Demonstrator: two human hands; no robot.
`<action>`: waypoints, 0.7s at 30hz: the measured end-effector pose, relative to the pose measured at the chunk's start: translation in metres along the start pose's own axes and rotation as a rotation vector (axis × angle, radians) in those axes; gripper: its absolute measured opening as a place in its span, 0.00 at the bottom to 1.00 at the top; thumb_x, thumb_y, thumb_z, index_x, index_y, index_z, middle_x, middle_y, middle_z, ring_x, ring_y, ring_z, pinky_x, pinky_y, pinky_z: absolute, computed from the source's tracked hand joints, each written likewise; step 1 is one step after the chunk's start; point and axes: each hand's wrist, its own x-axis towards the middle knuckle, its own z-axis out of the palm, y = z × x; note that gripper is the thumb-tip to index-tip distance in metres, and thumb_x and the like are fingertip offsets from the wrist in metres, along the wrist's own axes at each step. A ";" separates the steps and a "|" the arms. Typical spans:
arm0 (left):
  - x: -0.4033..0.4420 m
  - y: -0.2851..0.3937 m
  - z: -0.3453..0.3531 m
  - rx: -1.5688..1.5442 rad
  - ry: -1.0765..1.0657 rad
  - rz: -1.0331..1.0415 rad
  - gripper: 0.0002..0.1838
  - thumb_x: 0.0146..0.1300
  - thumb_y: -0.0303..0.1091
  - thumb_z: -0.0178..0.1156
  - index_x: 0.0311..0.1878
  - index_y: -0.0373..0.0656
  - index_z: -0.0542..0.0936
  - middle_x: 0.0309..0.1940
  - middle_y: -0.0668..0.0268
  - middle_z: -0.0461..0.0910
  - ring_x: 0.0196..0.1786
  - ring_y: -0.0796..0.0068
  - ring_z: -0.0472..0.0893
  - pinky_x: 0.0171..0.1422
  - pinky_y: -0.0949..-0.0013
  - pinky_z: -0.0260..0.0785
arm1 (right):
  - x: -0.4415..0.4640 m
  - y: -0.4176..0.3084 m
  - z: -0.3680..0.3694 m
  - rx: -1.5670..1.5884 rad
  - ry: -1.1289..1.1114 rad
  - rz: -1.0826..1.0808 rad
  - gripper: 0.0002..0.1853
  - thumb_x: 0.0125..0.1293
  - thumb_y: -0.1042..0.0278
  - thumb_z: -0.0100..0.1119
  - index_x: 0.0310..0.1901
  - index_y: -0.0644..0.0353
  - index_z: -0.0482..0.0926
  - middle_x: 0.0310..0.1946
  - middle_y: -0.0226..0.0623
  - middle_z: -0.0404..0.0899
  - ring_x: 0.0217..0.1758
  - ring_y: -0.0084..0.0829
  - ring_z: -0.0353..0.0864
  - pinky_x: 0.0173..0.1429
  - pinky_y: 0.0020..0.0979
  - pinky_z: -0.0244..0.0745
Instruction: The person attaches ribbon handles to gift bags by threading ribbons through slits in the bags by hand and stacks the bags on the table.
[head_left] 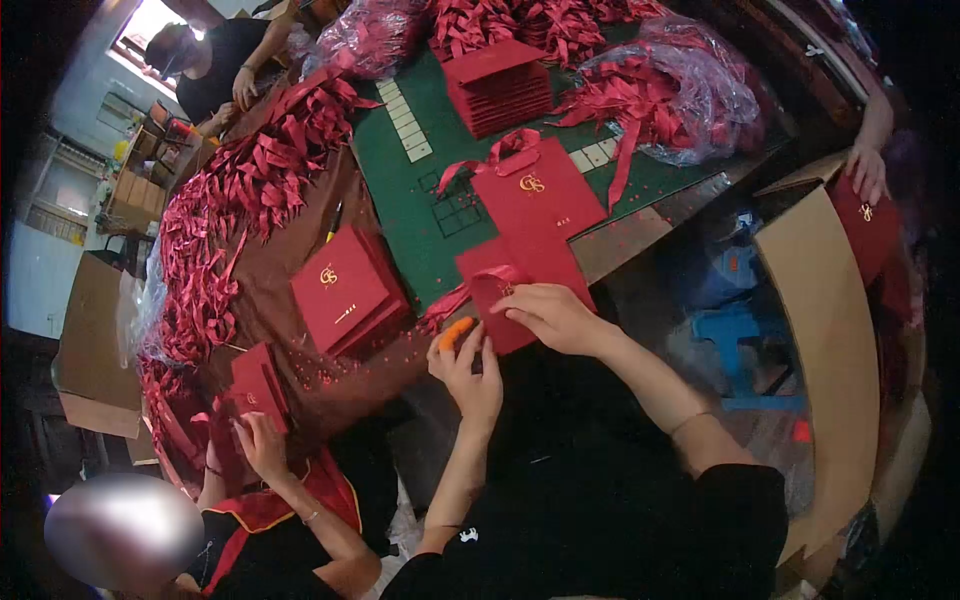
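Observation:
A red paper gift bag (482, 262) with a red ribbon (498, 274) lies at the table's near edge, in front of me. Over its face my right hand (550, 315) is closed, thumb and fingertips pressed together beside the ribbon; what they pinch is hidden. My left hand (468, 375) is at the bag's lower left edge, its fingers bent but apart, with an orange cover (456, 333) on one finger. I see nothing held in it. Another red bag (540, 190) with a gold logo and ribbon handle lies just beyond, partly overlapped.
Red bags (345, 290) are stacked at left, and more (497, 90) stand at the back. Ribbon heaps (245, 165) cover the left side; a plastic-wrapped bundle (670, 90) lies at back right. Co-workers' hands (262, 445) work nearby. A cardboard box (825, 270) stands right, near a blue stool (735, 345).

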 end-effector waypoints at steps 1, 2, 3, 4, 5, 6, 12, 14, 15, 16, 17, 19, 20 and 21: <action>0.000 0.000 0.000 -0.002 0.000 -0.001 0.13 0.58 0.30 0.63 0.48 0.48 0.83 0.52 0.65 0.76 0.62 0.58 0.65 0.68 0.56 0.51 | 0.000 -0.001 -0.001 -0.023 -0.012 0.051 0.08 0.68 0.67 0.52 0.41 0.64 0.72 0.35 0.46 0.78 0.40 0.48 0.79 0.43 0.43 0.73; 0.001 0.000 0.000 -0.024 -0.009 -0.015 0.13 0.58 0.30 0.64 0.48 0.48 0.83 0.52 0.65 0.76 0.62 0.58 0.65 0.68 0.56 0.50 | -0.001 -0.002 -0.001 -0.046 -0.024 0.102 0.08 0.67 0.68 0.54 0.41 0.64 0.72 0.36 0.46 0.78 0.40 0.48 0.80 0.43 0.42 0.74; 0.001 0.000 0.000 -0.046 -0.016 -0.029 0.13 0.58 0.31 0.64 0.48 0.48 0.83 0.53 0.65 0.75 0.62 0.58 0.65 0.68 0.57 0.50 | -0.003 -0.001 0.001 -0.047 -0.026 0.102 0.08 0.67 0.68 0.54 0.41 0.64 0.72 0.36 0.46 0.78 0.40 0.48 0.80 0.43 0.42 0.74; 0.001 0.000 0.000 -0.046 -0.017 -0.031 0.13 0.58 0.31 0.64 0.48 0.48 0.83 0.53 0.65 0.75 0.62 0.58 0.65 0.68 0.57 0.50 | -0.006 0.002 0.006 0.103 0.063 0.200 0.08 0.66 0.68 0.56 0.40 0.64 0.73 0.36 0.45 0.78 0.39 0.46 0.80 0.42 0.41 0.74; 0.001 0.000 -0.001 -0.046 -0.020 -0.039 0.13 0.58 0.31 0.64 0.48 0.48 0.83 0.53 0.65 0.76 0.62 0.58 0.65 0.68 0.57 0.50 | -0.007 0.004 0.009 0.252 0.153 0.298 0.08 0.64 0.69 0.58 0.40 0.64 0.73 0.35 0.44 0.79 0.38 0.45 0.81 0.42 0.40 0.74; 0.001 0.000 -0.001 -0.046 -0.023 -0.047 0.13 0.57 0.31 0.64 0.48 0.48 0.83 0.53 0.65 0.76 0.62 0.58 0.65 0.68 0.57 0.50 | -0.007 0.003 0.008 0.301 0.165 0.309 0.09 0.62 0.70 0.61 0.38 0.64 0.74 0.35 0.42 0.79 0.37 0.44 0.81 0.41 0.39 0.74; 0.004 0.001 -0.002 -0.083 -0.029 -0.051 0.12 0.57 0.31 0.65 0.46 0.49 0.84 0.53 0.65 0.76 0.62 0.59 0.65 0.68 0.58 0.50 | -0.005 -0.002 -0.005 0.076 -0.022 0.144 0.07 0.61 0.71 0.61 0.36 0.64 0.75 0.33 0.43 0.79 0.37 0.42 0.81 0.39 0.37 0.73; 0.004 0.001 -0.002 -0.070 -0.031 -0.045 0.12 0.57 0.31 0.65 0.45 0.49 0.84 0.53 0.65 0.76 0.62 0.58 0.65 0.68 0.58 0.50 | -0.006 -0.003 -0.004 0.039 -0.028 0.114 0.07 0.61 0.71 0.61 0.36 0.64 0.75 0.32 0.43 0.78 0.38 0.41 0.80 0.40 0.37 0.73; 0.004 0.000 -0.002 -0.057 -0.033 -0.038 0.12 0.56 0.31 0.65 0.45 0.48 0.84 0.53 0.65 0.76 0.62 0.58 0.64 0.68 0.57 0.50 | -0.007 -0.004 -0.003 0.094 -0.017 0.187 0.07 0.60 0.71 0.61 0.36 0.63 0.75 0.31 0.42 0.78 0.37 0.42 0.80 0.40 0.38 0.73; 0.005 -0.001 -0.002 -0.056 -0.031 -0.036 0.12 0.56 0.31 0.65 0.45 0.48 0.84 0.53 0.65 0.76 0.62 0.58 0.64 0.68 0.57 0.50 | -0.007 -0.005 -0.002 0.149 -0.006 0.259 0.07 0.60 0.71 0.62 0.36 0.62 0.75 0.30 0.42 0.77 0.37 0.42 0.79 0.40 0.39 0.72; 0.005 -0.004 -0.002 -0.042 -0.039 -0.028 0.12 0.56 0.31 0.66 0.45 0.49 0.84 0.54 0.65 0.75 0.63 0.57 0.64 0.68 0.56 0.49 | -0.007 -0.005 -0.002 0.148 -0.005 0.256 0.07 0.60 0.71 0.62 0.36 0.62 0.75 0.30 0.42 0.77 0.37 0.42 0.79 0.40 0.39 0.72; 0.004 -0.007 -0.002 -0.022 -0.078 -0.075 0.12 0.54 0.30 0.67 0.44 0.50 0.84 0.56 0.64 0.74 0.64 0.55 0.62 0.69 0.53 0.48 | -0.007 -0.001 -0.001 -0.024 -0.054 0.129 0.06 0.59 0.71 0.62 0.36 0.61 0.75 0.28 0.41 0.75 0.35 0.43 0.77 0.40 0.39 0.71; 0.005 -0.007 -0.003 -0.021 -0.076 -0.074 0.12 0.54 0.30 0.67 0.44 0.50 0.84 0.56 0.64 0.74 0.64 0.55 0.62 0.69 0.53 0.48 | -0.008 0.004 0.002 -0.041 -0.054 0.062 0.07 0.58 0.71 0.62 0.36 0.60 0.74 0.28 0.40 0.75 0.34 0.43 0.77 0.39 0.40 0.71; 0.006 -0.005 -0.005 -0.040 -0.091 -0.066 0.12 0.54 0.30 0.67 0.44 0.50 0.84 0.57 0.64 0.73 0.64 0.54 0.62 0.69 0.52 0.47 | -0.007 0.003 0.002 -0.041 -0.054 0.061 0.07 0.58 0.71 0.62 0.36 0.60 0.74 0.28 0.40 0.75 0.34 0.43 0.77 0.39 0.40 0.71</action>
